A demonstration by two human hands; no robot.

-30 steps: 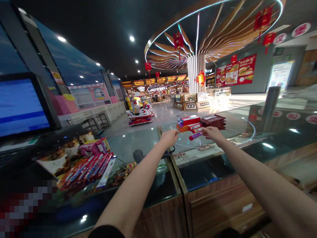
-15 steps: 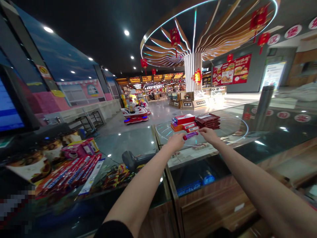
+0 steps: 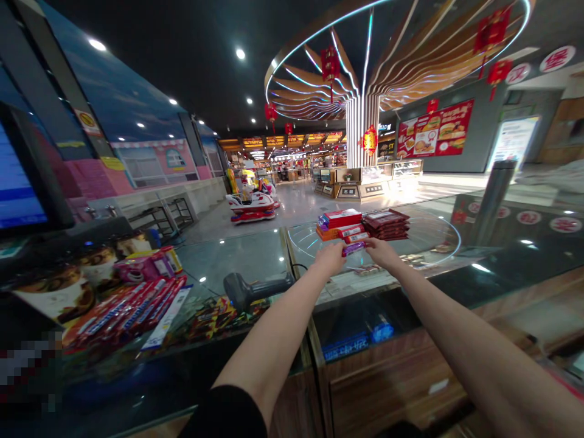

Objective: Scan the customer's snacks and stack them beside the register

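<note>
1. Far left: one monitor (image 3: 20,176), partly cut off; three paper cups (image 3: 53,295) near it.
2. Red candy rolls (image 3: 130,307), several, overlapping, count unclear.
3. One barcode scanner (image 3: 241,291) on glass surface (image 3: 237,255), its handle end by the left forearm.
4. Left hand (image 3: 331,258): fingers closed on near end of one purple bar (image 3: 353,248), which spans between both hands.
5. Directly beyond bar, close up: two red-and-white packs (image 3: 351,230), one red box (image 3: 342,218).
6. Right hand (image 3: 382,252): fingertips pinched at bar's right end; stacked brown packets (image 3: 387,225) behind, uncountable.
</note>
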